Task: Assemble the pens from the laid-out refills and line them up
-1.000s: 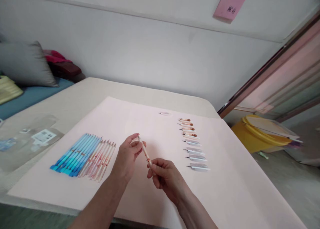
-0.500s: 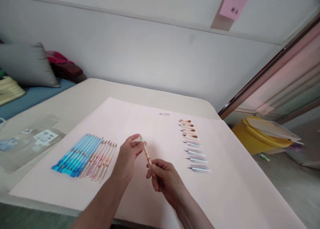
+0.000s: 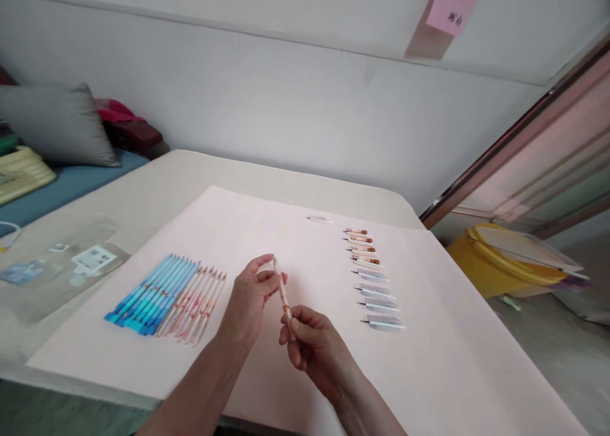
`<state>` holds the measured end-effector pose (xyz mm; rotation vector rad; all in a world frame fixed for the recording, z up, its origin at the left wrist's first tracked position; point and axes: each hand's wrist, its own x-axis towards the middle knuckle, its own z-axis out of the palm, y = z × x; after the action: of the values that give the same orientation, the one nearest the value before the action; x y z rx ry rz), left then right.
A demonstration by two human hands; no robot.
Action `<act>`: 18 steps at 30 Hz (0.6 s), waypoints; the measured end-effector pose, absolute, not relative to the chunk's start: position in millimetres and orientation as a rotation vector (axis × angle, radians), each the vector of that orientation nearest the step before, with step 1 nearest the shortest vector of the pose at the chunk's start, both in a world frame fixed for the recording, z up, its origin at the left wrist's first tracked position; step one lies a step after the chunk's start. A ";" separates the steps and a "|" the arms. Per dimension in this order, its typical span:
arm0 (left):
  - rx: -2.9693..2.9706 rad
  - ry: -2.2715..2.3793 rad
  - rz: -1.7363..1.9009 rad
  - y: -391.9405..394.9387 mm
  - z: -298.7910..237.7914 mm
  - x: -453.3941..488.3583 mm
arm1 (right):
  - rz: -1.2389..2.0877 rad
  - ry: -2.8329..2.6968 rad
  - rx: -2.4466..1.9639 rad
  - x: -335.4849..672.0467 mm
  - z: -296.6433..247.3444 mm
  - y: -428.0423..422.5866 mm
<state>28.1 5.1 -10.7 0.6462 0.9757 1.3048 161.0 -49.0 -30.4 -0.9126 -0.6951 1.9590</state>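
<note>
Now your left hand pinches the upper end of a pale pen, your right hand clamped lower down, above the pink sheet.

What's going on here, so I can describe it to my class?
A person holds one pale, patterned pen in both bare hands: left hand at its upper end, right hand at its lower end. On the pale sheet, blue pens lie beside other pale pens at left; slim, dark-tipped pieces form a column at right.
</note>
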 end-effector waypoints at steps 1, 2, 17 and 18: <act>0.635 0.975 1.308 5.1 -11.0 28.0 | 1.960 -0.702 -0.918 160.7 -29.7 -48.7; 0.624 0.981 1.315 5.0 -11.3 27.8 | 1.955 -0.722 -0.937 160.4 -28.7 -48.3; 0.729 1.080 1.342 7.1 -17.9 30.0 | 1.682 -0.846 -1.159 161.4 -26.7 -46.4; 0.723 1.077 1.341 6.8 -18.8 30.3 | 1.684 -0.849 -1.165 162.3 -25.4 -46.3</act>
<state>30.3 6.8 -18.8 0.7231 1.0770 1.3414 162.3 -46.3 -25.4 -1.1647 -0.8492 1.6837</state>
